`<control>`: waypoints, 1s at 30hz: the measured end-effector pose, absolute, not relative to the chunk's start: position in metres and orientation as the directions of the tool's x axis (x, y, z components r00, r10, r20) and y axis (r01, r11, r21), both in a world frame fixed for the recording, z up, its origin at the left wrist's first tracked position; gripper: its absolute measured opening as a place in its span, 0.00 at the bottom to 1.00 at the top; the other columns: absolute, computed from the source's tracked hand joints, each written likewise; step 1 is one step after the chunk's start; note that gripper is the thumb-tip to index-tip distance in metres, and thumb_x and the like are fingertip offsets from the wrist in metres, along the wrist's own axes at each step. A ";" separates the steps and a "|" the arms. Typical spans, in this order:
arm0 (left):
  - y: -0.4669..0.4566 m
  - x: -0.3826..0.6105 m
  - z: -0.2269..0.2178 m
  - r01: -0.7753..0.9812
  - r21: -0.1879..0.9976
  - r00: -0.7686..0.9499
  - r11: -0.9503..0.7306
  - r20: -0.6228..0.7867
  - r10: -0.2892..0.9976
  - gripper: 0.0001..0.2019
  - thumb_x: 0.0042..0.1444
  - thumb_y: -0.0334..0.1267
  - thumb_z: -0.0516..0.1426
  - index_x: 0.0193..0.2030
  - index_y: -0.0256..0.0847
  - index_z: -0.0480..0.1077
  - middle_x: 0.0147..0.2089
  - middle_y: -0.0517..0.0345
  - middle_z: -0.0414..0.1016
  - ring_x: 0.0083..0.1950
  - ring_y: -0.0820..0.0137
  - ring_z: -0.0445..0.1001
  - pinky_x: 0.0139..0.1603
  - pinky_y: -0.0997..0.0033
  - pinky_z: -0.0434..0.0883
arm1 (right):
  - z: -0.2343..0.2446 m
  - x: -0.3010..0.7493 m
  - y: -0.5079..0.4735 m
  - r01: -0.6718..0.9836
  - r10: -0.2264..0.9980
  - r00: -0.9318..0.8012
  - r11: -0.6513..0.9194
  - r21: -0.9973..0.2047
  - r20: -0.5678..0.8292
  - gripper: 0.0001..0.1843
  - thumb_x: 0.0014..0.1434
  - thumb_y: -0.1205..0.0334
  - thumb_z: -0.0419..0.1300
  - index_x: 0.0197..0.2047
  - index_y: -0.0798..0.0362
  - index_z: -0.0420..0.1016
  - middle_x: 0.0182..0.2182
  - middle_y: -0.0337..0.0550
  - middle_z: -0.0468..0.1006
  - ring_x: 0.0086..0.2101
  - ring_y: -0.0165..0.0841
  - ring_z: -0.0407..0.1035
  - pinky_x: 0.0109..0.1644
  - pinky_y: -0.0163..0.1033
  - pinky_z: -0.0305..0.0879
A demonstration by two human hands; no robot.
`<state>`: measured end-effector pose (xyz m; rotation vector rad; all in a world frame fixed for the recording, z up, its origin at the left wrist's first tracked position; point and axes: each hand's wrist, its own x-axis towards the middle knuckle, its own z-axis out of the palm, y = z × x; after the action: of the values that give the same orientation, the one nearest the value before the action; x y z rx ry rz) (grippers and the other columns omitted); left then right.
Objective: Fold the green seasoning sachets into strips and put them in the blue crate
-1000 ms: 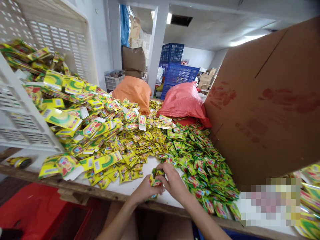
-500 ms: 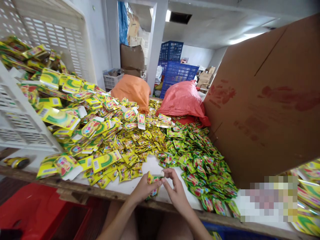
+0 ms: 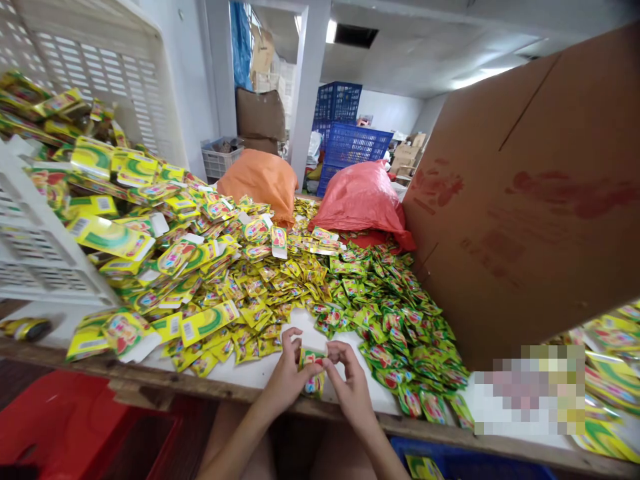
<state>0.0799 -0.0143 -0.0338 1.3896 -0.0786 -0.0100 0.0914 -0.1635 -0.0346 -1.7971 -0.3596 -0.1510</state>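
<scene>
Near the table's front edge, a small yellow-green carton [image 3: 313,383] is held between my two hands, its white flap standing up at the far end. My left hand [image 3: 286,377] grips its left side, thumb across the front and index finger raised. From the right, my right hand [image 3: 351,383] pinches the carton with thumb and fingers bent at its edge. Beyond my left hand lie yellow sachets [image 3: 257,313], and green sachets [image 3: 395,320] are heaped beyond my right. Whether a sachet is inside the carton is hidden.
A white crate [image 3: 45,247] tips printed cartons [image 3: 175,253] onto the table at left. An orange sack [image 3: 260,180] and a red sack [image 3: 363,197] lie at the back. A large cardboard box [image 3: 525,200] leans at right. A red stool [image 3: 75,420] stands below left.
The carton has turned more upright between my hands, and its white flap now shows. My left fingers have lifted and spread a little. The view has shifted slightly.
</scene>
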 end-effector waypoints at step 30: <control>-0.020 0.078 -0.022 -0.210 0.975 0.978 -0.076 0.210 -0.019 0.08 0.55 0.40 0.54 0.37 0.38 0.69 0.38 0.55 0.72 0.42 0.71 0.71 0.45 0.73 0.67 | -0.008 0.092 -0.172 0.398 0.275 0.910 -0.372 -0.839 0.310 0.05 0.58 0.61 0.55 0.37 0.51 0.70 0.34 0.41 0.74 0.36 0.33 0.66 0.41 0.35 0.60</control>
<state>0.0779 -0.0202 -0.0220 1.6425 -0.1765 0.1597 0.0919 -0.1724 -0.0080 -1.9785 -0.4878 -0.1411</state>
